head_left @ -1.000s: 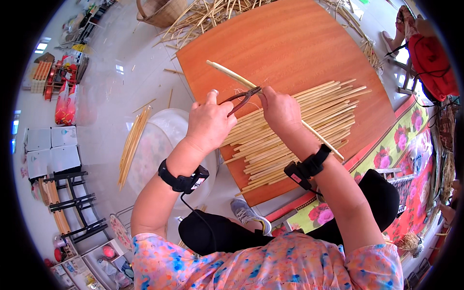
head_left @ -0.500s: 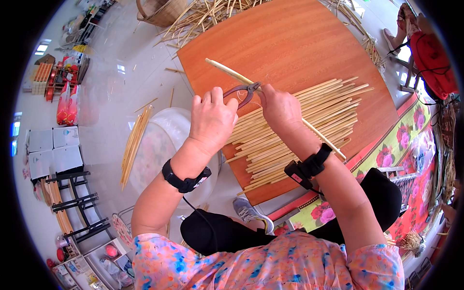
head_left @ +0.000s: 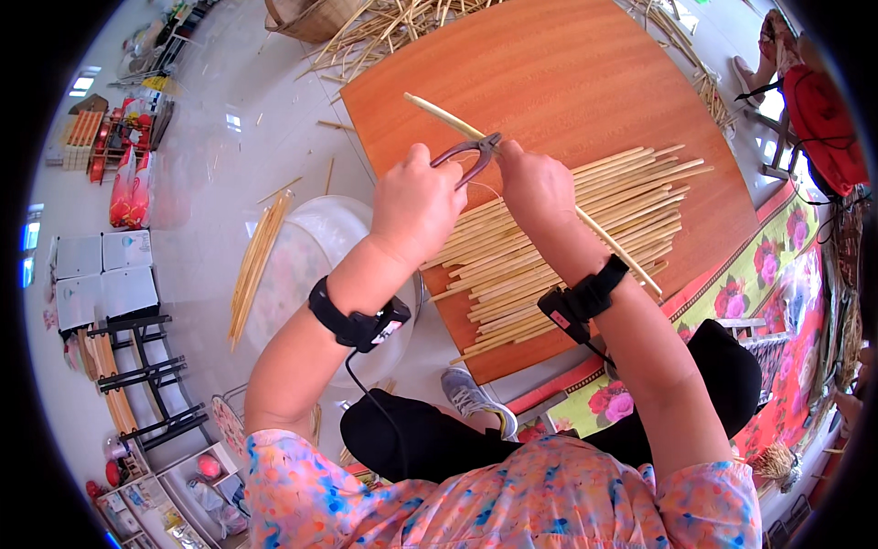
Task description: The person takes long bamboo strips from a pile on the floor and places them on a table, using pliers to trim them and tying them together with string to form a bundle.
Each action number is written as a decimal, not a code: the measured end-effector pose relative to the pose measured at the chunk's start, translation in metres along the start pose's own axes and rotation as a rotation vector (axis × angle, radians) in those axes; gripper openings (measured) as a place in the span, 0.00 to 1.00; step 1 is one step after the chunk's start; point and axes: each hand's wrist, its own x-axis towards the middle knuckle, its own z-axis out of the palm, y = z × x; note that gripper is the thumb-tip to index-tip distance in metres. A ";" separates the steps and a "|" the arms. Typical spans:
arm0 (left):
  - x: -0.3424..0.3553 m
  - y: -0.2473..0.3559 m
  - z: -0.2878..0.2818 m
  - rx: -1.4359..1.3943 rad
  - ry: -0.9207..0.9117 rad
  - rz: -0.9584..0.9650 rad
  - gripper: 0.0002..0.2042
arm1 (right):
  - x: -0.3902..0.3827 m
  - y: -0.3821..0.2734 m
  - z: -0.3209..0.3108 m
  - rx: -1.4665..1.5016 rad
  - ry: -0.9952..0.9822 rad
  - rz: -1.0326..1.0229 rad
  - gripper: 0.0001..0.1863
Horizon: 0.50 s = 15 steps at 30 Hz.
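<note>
My left hand (head_left: 416,206) is closed round the handles of dark metal pliers (head_left: 477,151), whose jaws are on a long pale stick (head_left: 439,113) just by my right hand. My right hand (head_left: 538,190) grips that stick, which slants from the upper left down under my forearm to the lower right. Beneath my hands, a broad bundle of similar sticks (head_left: 494,293) lies in rows on the wooden tabletop (head_left: 521,64), with a thin pale strand near the pliers.
A translucent plastic sheet or tub (head_left: 302,302) and some sticks (head_left: 261,261) are left of the table. A basket (head_left: 302,18) and loose stalks (head_left: 402,18) sit beyond it. Another person's leg (head_left: 768,50) and a red bag (head_left: 823,123) are at right, above a flowered mat (head_left: 754,265).
Both hands, the pliers and the held stick have shifted slightly up and to the right. My left hand's fingers are wrapped more closely round the handles.
</note>
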 end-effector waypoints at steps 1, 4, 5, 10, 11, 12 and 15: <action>0.002 0.001 -0.001 -0.035 -0.052 -0.044 0.04 | 0.001 0.001 -0.001 -0.003 -0.049 0.018 0.09; 0.012 0.005 -0.008 0.007 0.113 0.035 0.05 | 0.000 -0.014 -0.003 -0.031 -0.197 -0.010 0.06; 0.022 0.009 -0.012 0.038 0.227 0.112 0.06 | -0.006 -0.016 0.009 -0.063 -0.233 -0.056 0.06; 0.067 0.001 -0.030 0.089 0.048 0.019 0.06 | 0.000 -0.017 0.014 -0.059 -0.250 -0.044 0.06; 0.071 -0.005 -0.029 0.098 -0.014 -0.007 0.06 | 0.003 -0.013 0.009 -0.073 -0.265 -0.043 0.07; 0.074 -0.012 -0.029 0.105 -0.076 -0.033 0.07 | 0.005 -0.011 0.009 -0.074 -0.268 -0.037 0.07; 0.085 -0.028 -0.024 -0.068 -0.318 -0.064 0.09 | 0.008 0.005 0.013 -0.088 -0.257 -0.009 0.08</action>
